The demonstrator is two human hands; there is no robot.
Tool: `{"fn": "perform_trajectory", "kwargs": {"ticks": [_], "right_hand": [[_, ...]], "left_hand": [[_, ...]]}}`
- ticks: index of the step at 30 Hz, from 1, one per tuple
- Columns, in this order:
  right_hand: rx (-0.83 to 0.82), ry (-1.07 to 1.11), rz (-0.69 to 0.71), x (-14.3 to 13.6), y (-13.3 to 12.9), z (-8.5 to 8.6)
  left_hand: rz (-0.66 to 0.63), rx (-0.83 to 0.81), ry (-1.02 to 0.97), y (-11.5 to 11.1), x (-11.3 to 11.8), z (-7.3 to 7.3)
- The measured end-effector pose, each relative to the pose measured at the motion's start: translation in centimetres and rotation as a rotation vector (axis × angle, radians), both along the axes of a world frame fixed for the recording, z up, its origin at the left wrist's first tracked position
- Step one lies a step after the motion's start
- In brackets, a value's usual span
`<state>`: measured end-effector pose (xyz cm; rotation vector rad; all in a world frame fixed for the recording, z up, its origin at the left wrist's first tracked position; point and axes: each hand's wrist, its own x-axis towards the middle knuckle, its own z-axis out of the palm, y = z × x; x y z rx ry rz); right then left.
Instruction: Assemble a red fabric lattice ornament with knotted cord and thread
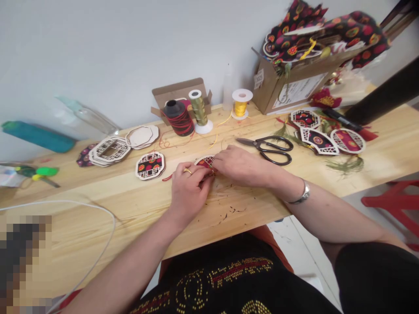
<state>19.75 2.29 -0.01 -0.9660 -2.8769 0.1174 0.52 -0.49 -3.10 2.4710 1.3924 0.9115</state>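
Both hands meet over a small red patterned ornament with a pale cut-out frame (205, 161) near the front middle of the wooden table. My left hand (190, 187), with a ring on one finger, pinches its near left edge. My right hand (240, 165) lies over its right side, fingers closed together; what its fingertips grip is hidden. A bit of red cord (167, 178) sticks out left of my left hand. Black-handled scissors (270, 147) lie just beyond my right hand. A framed fabric ornament (150, 166) rests to the left.
Behind the hands stand a red thread spool (178, 118), a green-gold spool (198, 109) and a yellow spool (241, 107). Stacked wooden frames (111, 150) lie left, finished ornaments (319, 140) right. A cardboard box (275, 89) holds patterned fabric. A white cable (113, 222) loops at left.
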Motion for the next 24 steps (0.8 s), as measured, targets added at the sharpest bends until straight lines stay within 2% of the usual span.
{"fn": "perform_trajectory", "kwargs": {"ticks": [24], "right_hand": [[0.027,0.064,-0.018,-0.08,0.27,-0.25]], "left_hand": [[-0.001,-0.065,-0.101,-0.05,0.04,-0.11]]}}
